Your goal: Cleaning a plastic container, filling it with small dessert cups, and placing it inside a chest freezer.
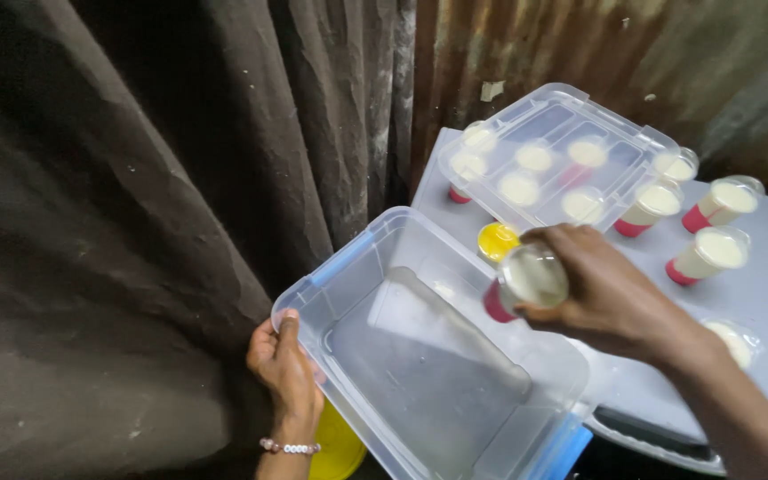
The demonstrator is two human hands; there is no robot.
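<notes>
Cup (526, 283) clenched sideways in right hand (611, 289) over tub (402, 356) | left hand (284, 363) grips tub rim

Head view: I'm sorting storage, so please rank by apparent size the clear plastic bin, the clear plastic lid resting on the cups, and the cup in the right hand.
1. Clear plastic bin, largest, though nearest the camera.
2. Clear plastic lid resting on the cups.
3. Cream-filled cup with a red base held in the right hand, smallest.

Bare forearms, a pale beaded bracelet (290, 447) on the left wrist
</notes>
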